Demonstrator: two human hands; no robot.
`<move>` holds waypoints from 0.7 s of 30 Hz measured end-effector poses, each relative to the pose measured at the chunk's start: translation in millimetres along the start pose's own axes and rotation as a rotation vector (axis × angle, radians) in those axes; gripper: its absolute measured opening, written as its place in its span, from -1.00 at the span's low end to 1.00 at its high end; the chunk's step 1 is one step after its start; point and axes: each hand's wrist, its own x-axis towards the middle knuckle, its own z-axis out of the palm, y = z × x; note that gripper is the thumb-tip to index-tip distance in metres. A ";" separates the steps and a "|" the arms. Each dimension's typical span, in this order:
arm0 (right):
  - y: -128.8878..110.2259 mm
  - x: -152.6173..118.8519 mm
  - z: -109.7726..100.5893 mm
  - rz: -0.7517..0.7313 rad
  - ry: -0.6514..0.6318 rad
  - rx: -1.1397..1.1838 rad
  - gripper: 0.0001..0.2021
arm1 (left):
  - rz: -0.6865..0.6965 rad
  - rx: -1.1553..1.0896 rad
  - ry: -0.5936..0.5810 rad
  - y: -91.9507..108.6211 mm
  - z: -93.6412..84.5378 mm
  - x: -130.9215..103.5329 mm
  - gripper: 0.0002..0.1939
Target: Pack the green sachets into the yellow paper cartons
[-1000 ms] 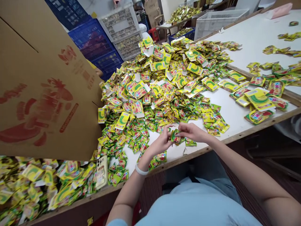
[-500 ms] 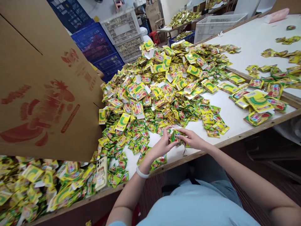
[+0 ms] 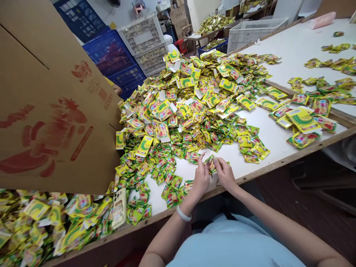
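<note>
Between my two hands, over the table's front edge, is a small green candy packet (image 3: 211, 165) with red fruit printed on it. My left hand (image 3: 202, 178) pinches its left side, one finger raised. On the right side, the thumb and fingers of my right hand (image 3: 224, 173) are closed on the same packet. Part of another green packet shows just behind my right fingers. Loose green packets (image 3: 170, 196) lie left of my left hand. Beyond both hands rises a large heap of yellow boxes and green packets (image 3: 191, 107).
A big cardboard carton (image 3: 55, 111) stands at the left, with a phone (image 3: 119, 208) lying by its corner. Yellow boxes and packets (image 3: 303, 120) lie to the right along a wooden strip. Blue crates (image 3: 111, 55) and white crates (image 3: 144, 35) are stacked behind.
My left hand has turned more upright and shifted right, and my right hand has come lower. The packet stays between them, now facing up more. The view has tilted slightly.
</note>
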 end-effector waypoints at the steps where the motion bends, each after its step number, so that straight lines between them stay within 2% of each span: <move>1: -0.1 -2.3 0.0 0.008 -0.012 0.005 -0.58 | -0.012 -0.002 0.012 -2.2 1.8 0.1 -0.47; 3: 0.5 -5.2 -1.7 0.041 -0.035 0.028 -0.59 | -0.022 -0.009 0.008 -6.5 2.5 0.5 -0.43; 5: 1.5 -3.6 -5.6 0.095 -0.111 0.116 -0.56 | 0.000 -0.011 -0.011 -10.9 0.5 0.0 -0.40; 8: 0.9 6.9 -13.7 0.181 -0.395 0.340 -0.52 | 0.073 0.064 -0.067 -16.8 -4.0 -1.3 -0.39; 10: -0.8 15.5 -20.7 0.188 -0.510 0.425 -0.54 | 0.132 0.231 -0.123 -18.4 -9.6 3.2 -0.42; 12: -1.4 23.4 -30.9 0.142 -0.466 0.375 -0.60 | 0.191 0.490 -0.150 -16.4 -22.7 18.0 -0.46; 14: 0.8 30.9 -45.3 0.029 -0.380 0.157 -0.70 | 0.228 0.762 -0.129 -10.9 -48.8 44.7 -0.53; 15: 3.0 34.7 -53.7 -0.041 -0.359 -0.013 -0.76 | 0.237 0.906 -0.103 -7.6 -66.9 61.3 -0.56; 16: 5.5 38.2 -62.1 -0.109 -0.357 -0.211 -0.82 | 0.246 0.947 -0.077 -4.6 -87.5 78.7 -0.55; 17: 8.1 41.1 -70.0 -0.165 -0.382 -0.425 -0.87 | 0.256 0.964 -0.057 -2.4 -109.3 95.8 -0.54; 19: 11.9 44.4 -82.0 -0.220 -0.477 -0.801 -0.78 | 0.287 0.984 -0.066 -1.6 -151.3 124.9 -0.57; 21: 13.2 43.5 -88.1 -0.233 -0.568 -1.020 -0.68 | 0.297 0.993 -0.082 -5.0 -183.8 143.2 -0.67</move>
